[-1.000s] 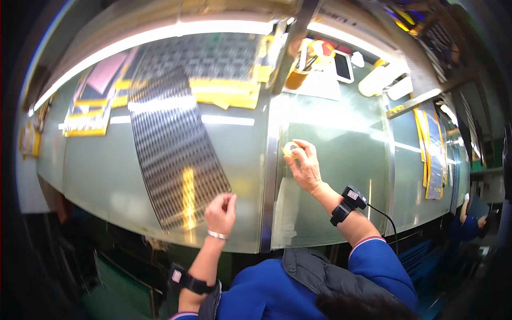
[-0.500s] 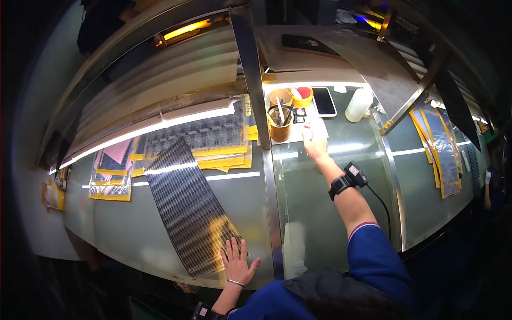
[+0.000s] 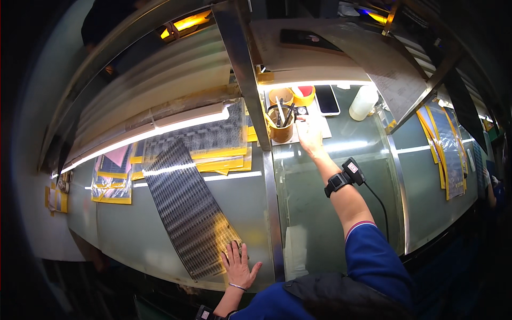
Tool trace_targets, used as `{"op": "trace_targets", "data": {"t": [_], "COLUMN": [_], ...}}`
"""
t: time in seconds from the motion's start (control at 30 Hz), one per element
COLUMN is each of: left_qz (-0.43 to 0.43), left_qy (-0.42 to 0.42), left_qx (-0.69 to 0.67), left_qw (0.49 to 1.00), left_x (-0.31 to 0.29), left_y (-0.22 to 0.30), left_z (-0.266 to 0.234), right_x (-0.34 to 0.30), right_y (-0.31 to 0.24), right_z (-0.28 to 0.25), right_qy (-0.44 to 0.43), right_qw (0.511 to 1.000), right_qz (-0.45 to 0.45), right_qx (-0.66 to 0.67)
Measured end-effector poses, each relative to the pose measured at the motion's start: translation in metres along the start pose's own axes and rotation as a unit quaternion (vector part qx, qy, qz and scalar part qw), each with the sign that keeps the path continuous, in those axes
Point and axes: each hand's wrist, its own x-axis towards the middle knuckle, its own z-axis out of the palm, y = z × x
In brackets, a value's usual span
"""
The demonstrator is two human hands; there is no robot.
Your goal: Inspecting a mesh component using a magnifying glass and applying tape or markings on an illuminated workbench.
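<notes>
Left hand (image 3: pixel 239 272): spread on dark sheet (image 3: pixel 181 208). Right hand (image 3: pixel 311 137): beside pen cup (image 3: pixel 281 133), grip unclear to me. Metal post (image 3: pixel 238 60) left of cup; phone (image 3: pixel 327 100) right.

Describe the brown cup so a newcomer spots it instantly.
Find the metal post near the middle of the worktable. Right of its lower end lies a white sheet, and on it, beside the person's right hand, stands the brown cup. Unlike the yellow rolls behind it, it holds upright pen-like tools.
</notes>
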Motion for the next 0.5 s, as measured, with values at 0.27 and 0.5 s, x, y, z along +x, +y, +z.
{"op": "trace_targets", "data": {"t": [0.27, 0.5], "left_qz": [-0.004, -0.017], "left_qy": [0.002, -0.014], "left_qx": [-0.009, -0.002], "left_qw": [1.0, 1.0], "left_x": [-0.005, -0.007], "left_y": [0.004, 0.004], "left_z": [-0.004, -0.009], "right_x": [0.005, 0.03], "right_y": [0.0, 0.003], "right_z": [-0.007, 0.003], "right_qy": [0.006, -0.019], "right_qw": [0.999, 0.998], "right_qz": [-0.017, -0.05], "right_qx": [-0.026, -0.038]}}
